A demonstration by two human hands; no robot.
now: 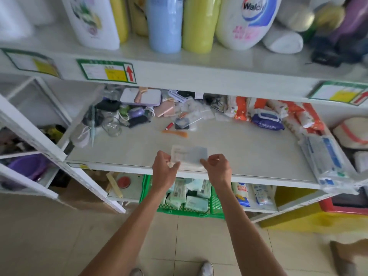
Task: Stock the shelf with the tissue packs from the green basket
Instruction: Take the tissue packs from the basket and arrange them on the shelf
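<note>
A pale tissue pack with a printed label is held just above the front of the middle shelf. My left hand pinches its left end and my right hand pinches its right end. Below the shelf's front edge, the green basket stands on the floor with several pale green tissue packs inside. My forearms partly hide the basket.
The shelf's back holds clutter: a glass jar, an orange comb, a blue wet-wipe pack, orange packets. A clear plastic pack overhangs the right front corner. Bottles fill the upper shelf.
</note>
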